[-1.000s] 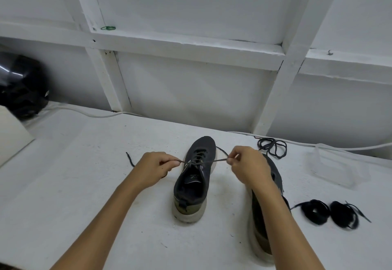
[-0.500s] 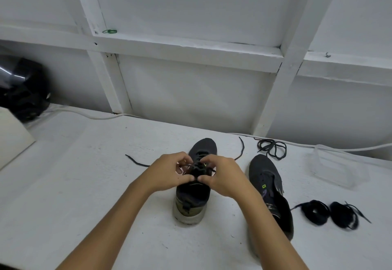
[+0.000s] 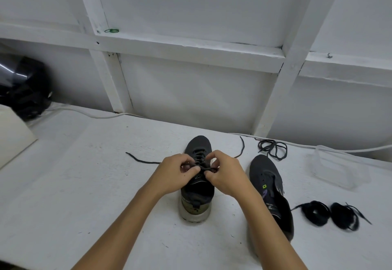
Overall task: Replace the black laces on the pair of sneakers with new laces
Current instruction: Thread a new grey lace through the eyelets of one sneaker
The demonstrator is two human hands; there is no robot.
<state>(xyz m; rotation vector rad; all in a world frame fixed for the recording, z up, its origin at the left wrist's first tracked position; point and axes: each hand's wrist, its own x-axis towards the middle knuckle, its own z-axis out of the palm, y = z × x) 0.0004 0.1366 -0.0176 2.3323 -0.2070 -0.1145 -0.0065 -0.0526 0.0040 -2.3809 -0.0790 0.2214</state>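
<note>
A: Head view, the only one. What is each hand doing?

B: The left hand [image 3: 177, 173] and the right hand [image 3: 226, 173] meet over the tongue of the dark grey knit sneaker with the pale sole [image 3: 198, 187], which stands mid-table with its toe toward the back edge. Both have fingers curled, pinching the thin black lace [image 3: 200, 166] at the top eyelets. Its loose ends trail on the white table [image 3: 84, 184], one left of the shoe, one right.

A: So which step?

B: I judge it to be tying off or snugging this shoe's lace. Whether this is the new lace or the old one, I cannot tell. The next move calls for crossing the two ends and pulling evenly while keeping the shoe from sliding.

A: And the other shoe?

B: The second dark grey sneaker [image 3: 269, 189] lies just right, tongue open, apparently unlaced. A loose tangle of black lace [image 3: 272, 148] sits near the back edge; two coiled black lace bundles [image 3: 331, 214] rest toward the right edge.

A: Anything unclear?

B: The knot itself is hidden under the fingers. The clear plastic container [image 3: 335, 168] is faint.
</note>
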